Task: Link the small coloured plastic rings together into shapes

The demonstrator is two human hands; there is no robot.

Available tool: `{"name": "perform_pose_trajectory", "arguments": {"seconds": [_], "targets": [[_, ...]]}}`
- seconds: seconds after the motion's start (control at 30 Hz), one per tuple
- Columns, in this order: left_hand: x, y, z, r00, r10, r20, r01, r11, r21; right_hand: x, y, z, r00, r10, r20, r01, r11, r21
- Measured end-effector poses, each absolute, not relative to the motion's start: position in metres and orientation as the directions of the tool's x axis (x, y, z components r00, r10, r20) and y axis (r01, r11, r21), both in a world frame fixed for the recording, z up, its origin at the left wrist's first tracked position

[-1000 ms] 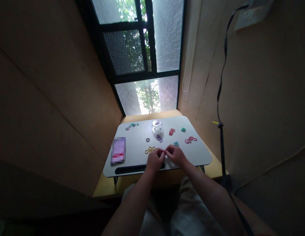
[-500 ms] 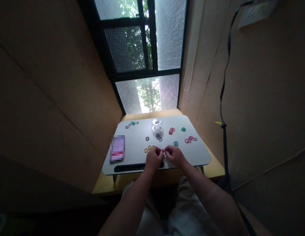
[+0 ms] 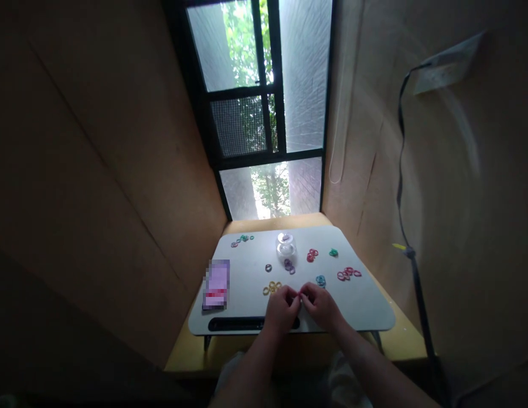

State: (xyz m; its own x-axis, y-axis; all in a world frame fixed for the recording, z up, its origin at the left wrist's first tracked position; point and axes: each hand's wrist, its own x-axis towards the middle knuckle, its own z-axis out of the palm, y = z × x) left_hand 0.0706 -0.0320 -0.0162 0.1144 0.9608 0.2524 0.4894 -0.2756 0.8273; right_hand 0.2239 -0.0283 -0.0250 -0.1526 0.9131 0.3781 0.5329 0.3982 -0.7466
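My left hand (image 3: 281, 311) and my right hand (image 3: 320, 306) meet fingertip to fingertip over the near middle of a small white lap table (image 3: 246, 283). Both are closed in a pinch on a tiny red ring (image 3: 298, 294) held between them. Yellow rings (image 3: 272, 288) lie just beyond my left hand. A blue ring (image 3: 320, 280) lies just beyond my right hand.
Farther back on the table lie purple rings (image 3: 288, 264), red rings (image 3: 312, 255), pink rings (image 3: 349, 273), a green ring (image 3: 333, 253), teal rings (image 3: 242, 239) and a clear round container (image 3: 285, 245). A phone-like card (image 3: 216, 284) lies at the left. A dark cable (image 3: 406, 187) hangs on the right wall.
The camera has tilted up, so the table and my hands sit lower in view. My hands keep the same pinch on the red ring.
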Motion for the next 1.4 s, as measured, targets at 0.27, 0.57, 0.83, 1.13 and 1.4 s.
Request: {"name": "perform_pose_trajectory", "arguments": {"seconds": [0.27,0.57,0.83,1.13,1.4], "targets": [[0.0709,-0.0348,-0.0129,0.116,0.96,0.254,0.436,-0.279,0.856,0.2237,-0.0281,-0.0256,-0.132,0.914,0.383,0.564,0.387,-0.73],[0.0695,-0.0348,-0.0155,0.143,0.956,0.257,0.391,-0.293,0.872,0.2237,-0.0297,-0.0245,-0.139,0.914,0.381,0.561,0.39,-0.73],[0.0706,-0.0348,-0.0159,0.12,0.961,0.251,0.463,-0.278,0.842,0.2245,-0.0306,-0.0231,-0.163,0.908,0.386,0.526,0.411,-0.745],[0.0728,-0.0326,-0.0188,0.114,0.968,0.223,0.373,-0.25,0.894,0.2241,-0.0302,-0.0228,-0.16,0.911,0.379,0.558,0.401,-0.727],[0.0741,-0.037,-0.0151,0.113,0.97,0.216,0.359,-0.243,0.901,0.2242,-0.034,-0.0189,-0.197,0.894,0.401,0.525,0.442,-0.727]]}}
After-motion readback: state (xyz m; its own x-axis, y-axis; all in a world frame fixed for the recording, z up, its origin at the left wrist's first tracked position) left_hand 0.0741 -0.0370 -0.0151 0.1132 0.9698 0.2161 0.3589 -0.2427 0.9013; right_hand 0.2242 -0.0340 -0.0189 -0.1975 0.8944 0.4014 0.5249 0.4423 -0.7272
